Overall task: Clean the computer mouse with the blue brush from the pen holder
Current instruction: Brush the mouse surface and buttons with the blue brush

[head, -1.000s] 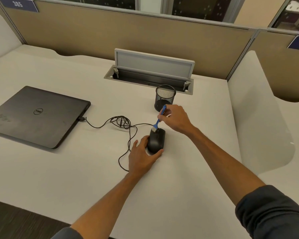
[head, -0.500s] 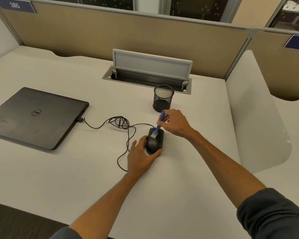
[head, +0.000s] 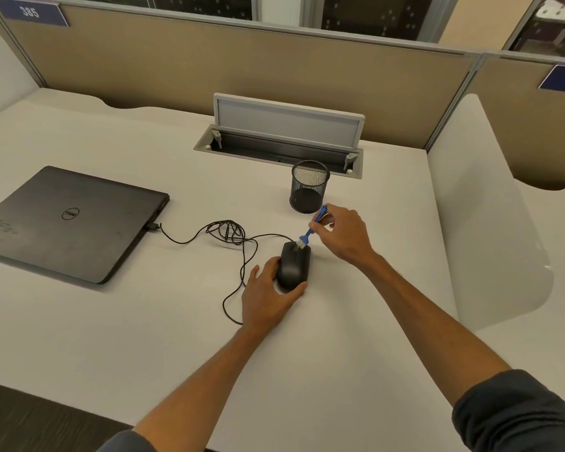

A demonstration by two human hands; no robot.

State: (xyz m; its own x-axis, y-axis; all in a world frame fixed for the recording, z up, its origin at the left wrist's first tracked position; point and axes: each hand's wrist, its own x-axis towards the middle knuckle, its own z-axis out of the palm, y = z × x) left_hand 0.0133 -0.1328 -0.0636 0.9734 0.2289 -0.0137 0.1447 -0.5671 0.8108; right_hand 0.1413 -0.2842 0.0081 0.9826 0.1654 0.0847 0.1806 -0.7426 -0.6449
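Observation:
A black wired computer mouse (head: 294, 265) lies on the white desk (head: 111, 321). My left hand (head: 268, 295) holds it from the near side, with fingers on its left flank and thumb curled round its rear right. My right hand (head: 343, 234) pinches the handle of a small blue brush (head: 312, 228), tilted with its pale bristles down on the mouse's front end, near the wheel. Just beyond the brush stands the black mesh pen holder (head: 308, 186), which looks empty.
A closed dark laptop (head: 69, 220) lies at the left, joined to the mouse by a tangled black cable (head: 222, 231). A grey cable hatch (head: 284, 138) stands open at the back. Tan partitions and a white side divider (head: 486, 207) border the desk.
The brush tip has shifted slightly on the front of the mouse, a small stroke. My left hand has stayed on the mouse. The camera view has moved a little.

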